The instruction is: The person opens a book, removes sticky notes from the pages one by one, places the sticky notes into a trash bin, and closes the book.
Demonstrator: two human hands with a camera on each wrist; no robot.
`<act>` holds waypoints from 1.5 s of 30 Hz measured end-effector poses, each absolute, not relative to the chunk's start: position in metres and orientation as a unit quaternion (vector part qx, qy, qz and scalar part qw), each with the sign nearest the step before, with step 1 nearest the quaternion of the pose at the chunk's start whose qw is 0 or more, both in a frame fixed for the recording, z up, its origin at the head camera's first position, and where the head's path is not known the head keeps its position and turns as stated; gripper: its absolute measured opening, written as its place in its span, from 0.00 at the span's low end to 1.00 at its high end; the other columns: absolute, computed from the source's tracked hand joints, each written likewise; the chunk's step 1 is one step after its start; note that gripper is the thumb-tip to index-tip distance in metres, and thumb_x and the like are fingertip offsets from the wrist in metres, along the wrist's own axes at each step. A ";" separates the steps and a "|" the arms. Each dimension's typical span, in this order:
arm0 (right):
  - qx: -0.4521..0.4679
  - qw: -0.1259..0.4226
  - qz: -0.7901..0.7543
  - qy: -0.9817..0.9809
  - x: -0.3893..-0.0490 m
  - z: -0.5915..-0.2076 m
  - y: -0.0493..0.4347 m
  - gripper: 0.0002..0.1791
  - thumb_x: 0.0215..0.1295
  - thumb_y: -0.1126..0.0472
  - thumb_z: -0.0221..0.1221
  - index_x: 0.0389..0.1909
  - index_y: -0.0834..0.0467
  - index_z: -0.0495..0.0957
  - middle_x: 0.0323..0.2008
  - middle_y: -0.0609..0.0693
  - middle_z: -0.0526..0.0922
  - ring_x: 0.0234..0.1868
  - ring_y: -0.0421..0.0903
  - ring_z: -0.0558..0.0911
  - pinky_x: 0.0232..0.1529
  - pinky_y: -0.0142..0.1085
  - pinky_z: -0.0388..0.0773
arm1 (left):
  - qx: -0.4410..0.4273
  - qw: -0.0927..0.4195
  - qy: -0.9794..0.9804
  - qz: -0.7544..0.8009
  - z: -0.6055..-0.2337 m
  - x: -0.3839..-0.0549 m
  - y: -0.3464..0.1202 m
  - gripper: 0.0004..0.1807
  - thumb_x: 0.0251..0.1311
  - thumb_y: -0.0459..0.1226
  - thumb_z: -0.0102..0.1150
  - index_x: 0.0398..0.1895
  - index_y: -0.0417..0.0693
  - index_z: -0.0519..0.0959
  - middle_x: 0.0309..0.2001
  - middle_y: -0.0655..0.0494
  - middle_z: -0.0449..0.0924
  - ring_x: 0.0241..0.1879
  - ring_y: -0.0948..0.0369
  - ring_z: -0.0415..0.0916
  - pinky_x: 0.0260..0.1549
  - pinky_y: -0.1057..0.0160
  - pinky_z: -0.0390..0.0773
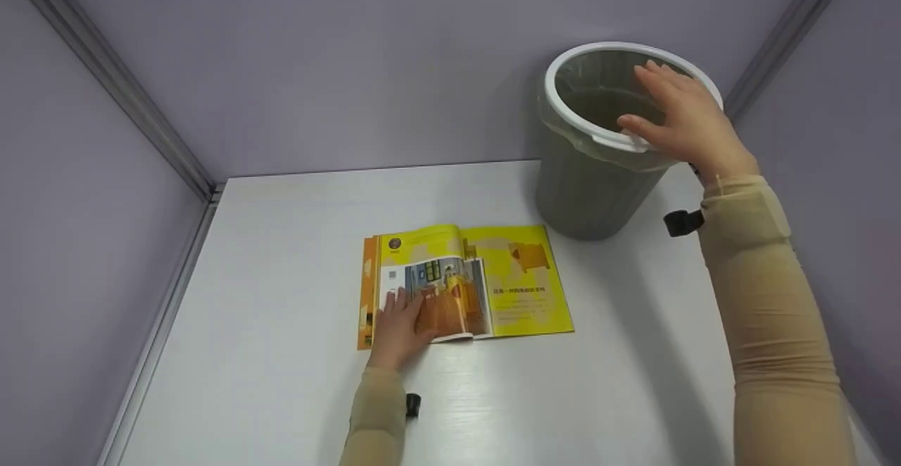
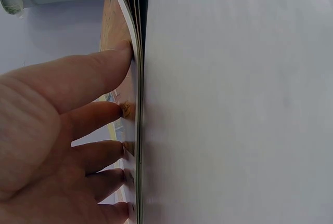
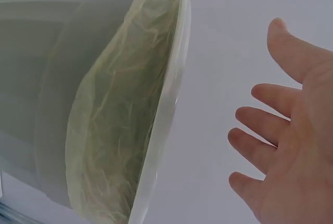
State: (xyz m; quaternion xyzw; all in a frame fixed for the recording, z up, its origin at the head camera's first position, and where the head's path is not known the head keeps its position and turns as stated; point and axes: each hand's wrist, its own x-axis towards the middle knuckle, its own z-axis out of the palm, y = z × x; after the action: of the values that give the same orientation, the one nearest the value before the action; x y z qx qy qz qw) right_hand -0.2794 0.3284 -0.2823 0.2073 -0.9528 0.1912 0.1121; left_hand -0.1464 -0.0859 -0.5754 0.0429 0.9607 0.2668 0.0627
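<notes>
An open magazine [image 1: 528, 269] with yellow pages and an orange room picture lies on the white table. My left hand [image 1: 400, 329] rests on its left page, fingers spread and nearly straight; the left wrist view shows the thumb [image 2: 99, 70] and fingertips touching the page near its lower edge. Over the grey trash bin [image 1: 588, 191] hovers my right hand [image 1: 686, 117], fingers spread, holding nothing. In the right wrist view the hand [image 3: 291, 141] is apart from the bin's white rim [image 3: 164, 109]. A thin translucent bag [image 3: 114, 125] lines the bin and folds over its outside.
The white table [image 1: 267, 297] meets a pale back wall [image 1: 338, 65], with side walls [image 1: 77, 205] left and right. Metal frame strips [image 1: 112, 72] run along the corners. The bin stands at the back right, behind the magazine's right side.
</notes>
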 end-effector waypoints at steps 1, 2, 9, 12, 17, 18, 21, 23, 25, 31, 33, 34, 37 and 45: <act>0.212 0.118 0.196 -0.950 -0.277 -0.284 0.328 0.42 0.70 0.48 0.60 0.76 0.64 0.55 0.75 0.64 0.54 0.76 0.61 0.51 0.74 0.52 0.41 | 0.043 0.063 0.961 0.266 -0.575 -0.146 -0.086 0.39 0.59 0.47 0.69 0.71 0.43 0.68 0.74 0.35 0.54 0.74 0.37 0.45 0.68 0.34 0.49; 0.215 0.123 0.202 -0.948 -0.274 -0.285 0.327 0.42 0.69 0.48 0.60 0.76 0.63 0.55 0.75 0.63 0.54 0.76 0.60 0.50 0.74 0.52 0.39 | 0.044 0.061 0.961 0.265 -0.575 -0.146 -0.086 0.39 0.59 0.48 0.69 0.71 0.43 0.68 0.74 0.35 0.55 0.74 0.37 0.46 0.67 0.34 0.49; 0.232 0.168 0.223 -0.932 -0.255 -0.304 0.322 0.44 0.68 0.44 0.61 0.77 0.58 0.56 0.76 0.58 0.53 0.77 0.55 0.47 0.74 0.54 0.35 | 0.044 0.058 0.961 0.266 -0.575 -0.146 -0.087 0.39 0.59 0.48 0.69 0.71 0.43 0.68 0.74 0.35 0.55 0.74 0.37 0.46 0.67 0.34 0.49; 0.246 0.183 0.229 -0.924 -0.248 -0.314 0.320 0.45 0.67 0.42 0.61 0.77 0.58 0.55 0.77 0.57 0.53 0.78 0.54 0.46 0.74 0.55 0.35 | 0.043 0.058 0.961 0.268 -0.576 -0.146 -0.086 0.39 0.59 0.48 0.69 0.71 0.43 0.68 0.74 0.34 0.55 0.74 0.37 0.46 0.67 0.34 0.49; 0.259 0.213 0.241 -0.910 -0.237 -0.336 0.314 0.47 0.66 0.40 0.61 0.77 0.59 0.54 0.77 0.59 0.51 0.78 0.56 0.45 0.73 0.57 0.35 | 0.033 0.065 0.961 0.268 -0.577 -0.147 -0.085 0.40 0.59 0.48 0.68 0.72 0.45 0.67 0.74 0.36 0.54 0.74 0.38 0.45 0.68 0.35 0.48; 0.260 0.222 0.246 -0.907 -0.235 -0.341 0.313 0.48 0.65 0.39 0.60 0.77 0.60 0.54 0.77 0.59 0.51 0.77 0.57 0.46 0.73 0.57 0.35 | 0.032 0.066 0.961 0.266 -0.577 -0.147 -0.085 0.40 0.59 0.48 0.68 0.72 0.45 0.67 0.74 0.36 0.54 0.74 0.38 0.45 0.68 0.35 0.48; 0.265 0.252 0.263 -0.893 -0.227 -0.357 0.310 0.49 0.65 0.36 0.58 0.76 0.61 0.54 0.76 0.60 0.52 0.77 0.58 0.47 0.73 0.57 0.37 | 0.029 0.067 0.962 0.262 -0.576 -0.147 -0.085 0.40 0.59 0.49 0.69 0.72 0.45 0.67 0.74 0.37 0.55 0.74 0.38 0.45 0.69 0.36 0.48; 0.268 0.268 0.278 -0.883 -0.222 -0.369 0.308 0.49 0.66 0.35 0.57 0.76 0.61 0.54 0.76 0.60 0.53 0.77 0.59 0.47 0.73 0.57 0.37 | 0.029 0.067 0.962 0.262 -0.576 -0.147 -0.085 0.40 0.58 0.48 0.69 0.72 0.45 0.67 0.74 0.37 0.55 0.74 0.38 0.45 0.69 0.36 0.47; 0.270 0.277 0.292 -0.875 -0.217 -0.382 0.307 0.49 0.66 0.35 0.57 0.76 0.61 0.54 0.76 0.60 0.52 0.77 0.59 0.47 0.73 0.58 0.38 | 0.029 0.067 0.962 0.263 -0.576 -0.147 -0.085 0.40 0.59 0.48 0.69 0.72 0.45 0.67 0.74 0.37 0.54 0.74 0.38 0.44 0.69 0.36 0.47; 0.248 0.255 0.343 -0.869 -0.203 -0.421 0.303 0.48 0.63 0.53 0.67 0.77 0.60 0.53 0.77 0.58 0.50 0.77 0.58 0.45 0.73 0.57 0.39 | 0.032 0.066 0.961 0.268 -0.576 -0.146 -0.085 0.39 0.60 0.47 0.68 0.73 0.45 0.66 0.75 0.37 0.54 0.75 0.39 0.44 0.69 0.35 0.48; 0.232 0.237 0.357 -0.873 -0.199 -0.434 0.302 0.49 0.60 0.59 0.69 0.77 0.60 0.52 0.78 0.58 0.50 0.78 0.58 0.44 0.73 0.56 0.39 | 0.032 0.066 0.960 0.269 -0.577 -0.146 -0.085 0.39 0.60 0.46 0.68 0.73 0.45 0.66 0.75 0.37 0.53 0.75 0.39 0.44 0.68 0.35 0.48; 0.223 0.227 0.360 -0.877 -0.198 -0.440 0.302 0.50 0.59 0.61 0.69 0.77 0.60 0.52 0.77 0.58 0.49 0.77 0.58 0.45 0.73 0.57 0.39 | 0.031 0.068 0.960 0.270 -0.577 -0.146 -0.085 0.39 0.60 0.46 0.68 0.73 0.45 0.66 0.75 0.37 0.53 0.75 0.39 0.44 0.69 0.36 0.48; 0.194 0.186 0.367 -0.891 -0.197 -0.459 0.301 0.50 0.59 0.62 0.69 0.77 0.61 0.51 0.77 0.61 0.48 0.77 0.61 0.44 0.73 0.58 0.39 | 0.029 0.069 0.959 0.272 -0.577 -0.146 -0.085 0.40 0.60 0.46 0.68 0.73 0.45 0.66 0.75 0.37 0.53 0.75 0.39 0.43 0.69 0.36 0.47; 0.119 0.016 0.341 -0.932 -0.195 -0.505 0.293 0.51 0.66 0.49 0.64 0.79 0.60 0.45 0.78 0.64 0.41 0.76 0.64 0.41 0.71 0.62 0.40 | 0.026 0.070 0.961 0.267 -0.577 -0.147 -0.085 0.40 0.60 0.48 0.68 0.74 0.48 0.65 0.75 0.38 0.52 0.75 0.40 0.42 0.69 0.37 0.46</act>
State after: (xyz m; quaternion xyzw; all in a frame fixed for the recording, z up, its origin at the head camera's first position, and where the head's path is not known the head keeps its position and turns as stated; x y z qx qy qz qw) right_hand -0.1951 0.2926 -0.5053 0.1193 -0.9322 0.3413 0.0163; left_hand -0.1471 -0.0851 -0.5771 0.0258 0.9608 0.2670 0.0704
